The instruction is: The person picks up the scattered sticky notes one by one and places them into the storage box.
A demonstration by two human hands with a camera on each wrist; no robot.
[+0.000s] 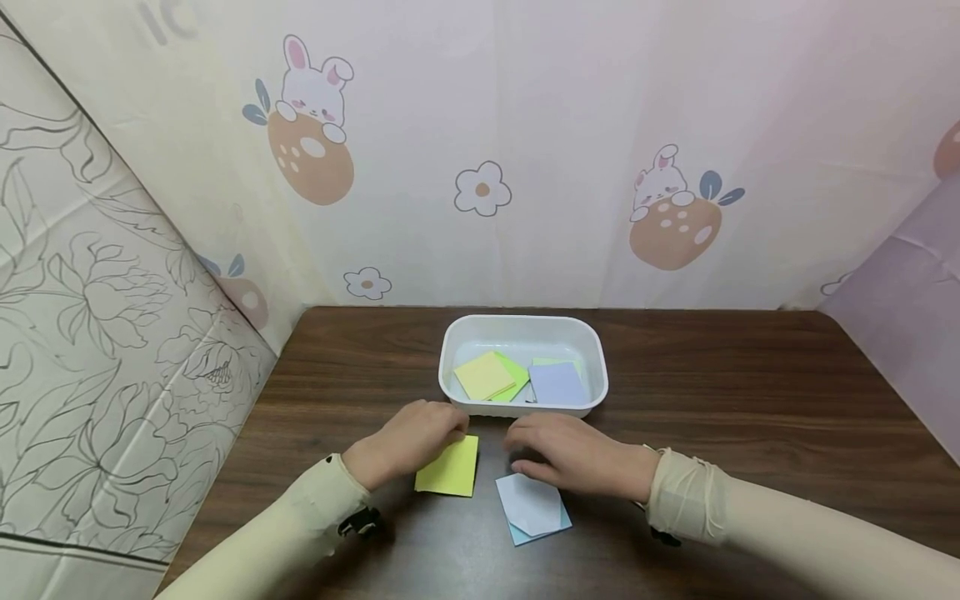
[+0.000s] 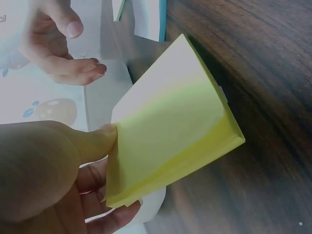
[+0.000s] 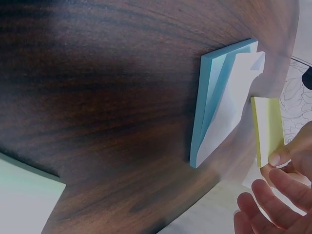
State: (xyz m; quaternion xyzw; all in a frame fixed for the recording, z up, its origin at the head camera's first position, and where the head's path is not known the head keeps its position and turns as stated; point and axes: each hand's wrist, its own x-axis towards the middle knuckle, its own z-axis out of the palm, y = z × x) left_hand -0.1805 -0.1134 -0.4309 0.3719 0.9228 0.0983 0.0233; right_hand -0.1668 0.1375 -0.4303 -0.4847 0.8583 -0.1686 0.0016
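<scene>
My left hand (image 1: 415, 437) pinches a yellow sticky-note pad (image 1: 450, 468) by its edge. In the left wrist view the thumb lies on the face of the yellow pad (image 2: 170, 112), with fingers beneath. My right hand (image 1: 570, 454) hovers beside it with loosely bent fingers and nothing between them. Just below that hand lies a blue sticky-note pad (image 1: 551, 533), its pale top sheet (image 1: 532, 504) lifted and creased. In the right wrist view, the right fingers (image 3: 270, 204) are apart from the blue pad (image 3: 207, 97). A pale green pad (image 3: 29, 200) lies at lower left there.
Behind the hands stands a white plastic tub (image 1: 517, 323). It holds a pale yellow pad (image 1: 483, 375), a bright green one (image 1: 516, 379) and a lavender one (image 1: 558, 383), among others. The dark wooden table (image 1: 712, 367) meets a patterned wall covering (image 1: 555, 208) at the back.
</scene>
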